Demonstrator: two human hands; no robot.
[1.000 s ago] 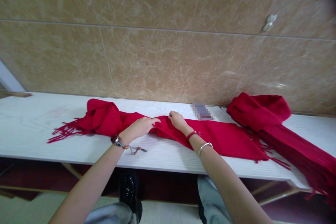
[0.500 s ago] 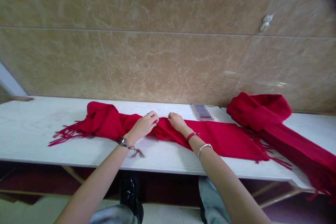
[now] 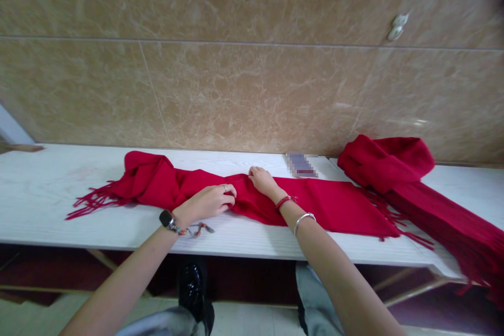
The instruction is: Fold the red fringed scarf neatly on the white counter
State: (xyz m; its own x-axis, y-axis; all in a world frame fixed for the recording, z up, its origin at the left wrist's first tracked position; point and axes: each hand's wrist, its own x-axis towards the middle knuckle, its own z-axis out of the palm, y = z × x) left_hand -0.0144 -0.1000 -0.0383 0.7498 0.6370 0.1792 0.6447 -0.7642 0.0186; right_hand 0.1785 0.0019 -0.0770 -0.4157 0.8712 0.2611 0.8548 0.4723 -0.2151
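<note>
A long red scarf [image 3: 326, 205] with fringed ends lies lengthwise along a white bench [image 3: 63, 178]. Its right part is spread flat, while the left end is bunched into loose folds. My left hand [image 3: 208, 202] has its fingers curled on the scarf's near edge, around the middle of its length. At the far edge, slightly to the right, my right hand [image 3: 263, 179] pinches the cloth with bent fingers. Small creases run through the fabric between the two hands. The fingertips of both hands are partly hidden.
A second red fringed scarf [image 3: 394, 168] lies heaped at the right, its tail hanging over the front edge. Behind the first scarf lies a flat, blurred-out rectangular object [image 3: 301, 165]. A brown marbled tile wall [image 3: 252, 94] rises directly behind the bench.
My left hand has moved from the scarf's far edge toward me, onto its near edge. The near edge in the middle lies straighter. My right hand stays at the far edge.
</note>
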